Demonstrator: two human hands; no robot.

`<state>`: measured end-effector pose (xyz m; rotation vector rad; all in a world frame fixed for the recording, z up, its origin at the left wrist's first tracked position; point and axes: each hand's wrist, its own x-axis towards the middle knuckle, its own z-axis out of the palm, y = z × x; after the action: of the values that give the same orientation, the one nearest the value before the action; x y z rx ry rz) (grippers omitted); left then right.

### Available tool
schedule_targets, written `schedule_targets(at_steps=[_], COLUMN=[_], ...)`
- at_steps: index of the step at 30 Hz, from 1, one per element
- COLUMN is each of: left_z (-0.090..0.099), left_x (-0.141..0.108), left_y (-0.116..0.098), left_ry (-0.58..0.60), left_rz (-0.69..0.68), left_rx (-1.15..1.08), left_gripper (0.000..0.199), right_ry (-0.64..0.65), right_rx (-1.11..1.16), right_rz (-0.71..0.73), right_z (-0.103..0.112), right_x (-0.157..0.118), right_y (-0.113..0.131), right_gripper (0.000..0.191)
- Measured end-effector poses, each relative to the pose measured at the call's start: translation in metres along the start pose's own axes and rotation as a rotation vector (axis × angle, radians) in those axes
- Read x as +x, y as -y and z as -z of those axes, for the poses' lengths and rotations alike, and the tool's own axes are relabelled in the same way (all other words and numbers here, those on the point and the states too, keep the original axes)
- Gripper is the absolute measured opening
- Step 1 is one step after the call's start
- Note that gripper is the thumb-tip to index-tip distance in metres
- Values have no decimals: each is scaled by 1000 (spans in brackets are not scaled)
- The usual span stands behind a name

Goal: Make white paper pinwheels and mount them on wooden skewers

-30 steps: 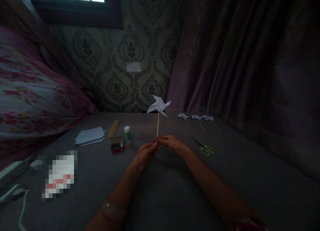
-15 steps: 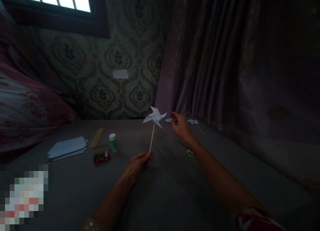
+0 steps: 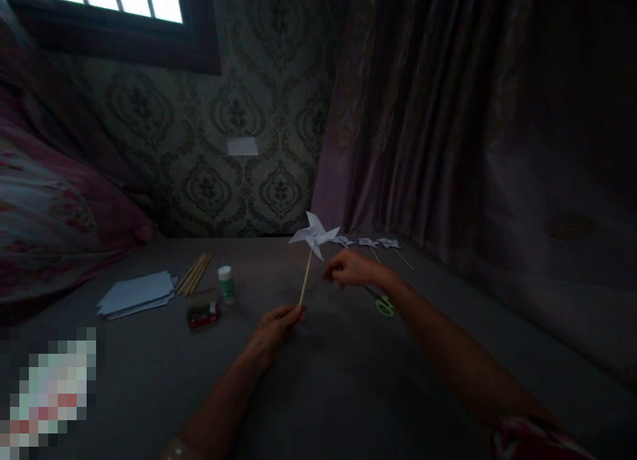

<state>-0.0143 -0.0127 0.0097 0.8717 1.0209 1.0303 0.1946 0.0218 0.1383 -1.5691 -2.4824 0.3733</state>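
Observation:
My left hand (image 3: 276,330) is closed on the lower end of a thin wooden stick that carries a white paper pinwheel (image 3: 314,235). The pinwheel is held up and leans slightly right, with a small pin at its centre. Just right of the stick and below the blades, my right hand (image 3: 351,269) hangs with loosely bent fingers. Nothing shows in it, and it looks apart from the pinwheel. Several more pinwheels (image 3: 388,243) lie on the table behind it. Partly behind my right forearm lie green-handled scissors (image 3: 384,306).
On the left of the grey table (image 3: 318,407) lie a stack of white paper (image 3: 137,294) and a bundle of wooden sticks (image 3: 194,274). A glue bottle (image 3: 225,284) stands beside an open red box (image 3: 203,314) of small pins. Curtains (image 3: 398,115) hang along the right.
My right hand has come down and left from beside the blades, its fingers now more bent. The pinwheel's blades have turned, and more of the scissors and the pinwheels behind shows.

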Motion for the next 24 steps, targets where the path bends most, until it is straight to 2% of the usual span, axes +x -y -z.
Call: schedule_targets(at_steps=[1, 4, 5, 6, 7, 8, 11, 12, 13, 14, 16, 17, 18, 19, 20, 22, 24], left_z=[0, 0, 0, 0, 0, 0, 1, 2, 2, 2, 2, 2, 1, 0, 0, -2, -3], left_x=[0, -1, -2, -2, -2, -2, 0, 1, 2, 2, 2, 1, 0, -1, -2, -4, -4], left_y=[0, 0, -1, -1, -1, -1, 2, 3, 3, 4, 3, 2, 1, 0, -1, -2, -2], left_ry=[6, 13, 12, 12, 12, 10, 12, 13, 15, 18, 16, 14, 13, 9, 3, -8, -11], left_rz=[2, 8, 10, 10, 6, 2, -11, -10, -8, -3, 2, 3, 3, 3, 5, 8, 3], left_rx=[3, 10, 14, 17, 19, 21, 26, 28, 34, 43, 57, 62, 62, 59, 55, 54, 62], left_gripper=[31, 31, 31, 31, 31, 31, 31, 31, 31, 31, 30, 31, 31, 32, 34, 35, 34], right_ry=[-78, -504, -589, -607, -546, -409, 143, 215, 184, 32, -419, -570, -637, -624, -522, -158, 175], right_rx=[-23, -206, -280, -342, -377, -369, -92, -10, 20, -8, -167, -262, -347, -407, -429, -343, -90], right_rz=[-35, -219, -255, -275, -274, -253, -110, -87, -95, -134, -204, -217, -233, -250, -256, -182, -4], right_z=[5, 19, 20, 19, 16, 13, 8, 9, 13, 18, 28, 31, 32, 30, 26, 14, 6], right_x=[0, 3, 4, 4, 3, 1, -7, -9, -10, -9, -5, -2, 0, 1, 1, -3, -9], right_y=[3, 5, 5, 5, 5, 5, 8, 9, 10, 10, 8, 6, 4, 2, 0, -1, 0], right_gripper=[30, 36, 41, 45, 49, 49, 38, 34, 31, 30, 35, 43, 52, 57, 57, 51, 49])
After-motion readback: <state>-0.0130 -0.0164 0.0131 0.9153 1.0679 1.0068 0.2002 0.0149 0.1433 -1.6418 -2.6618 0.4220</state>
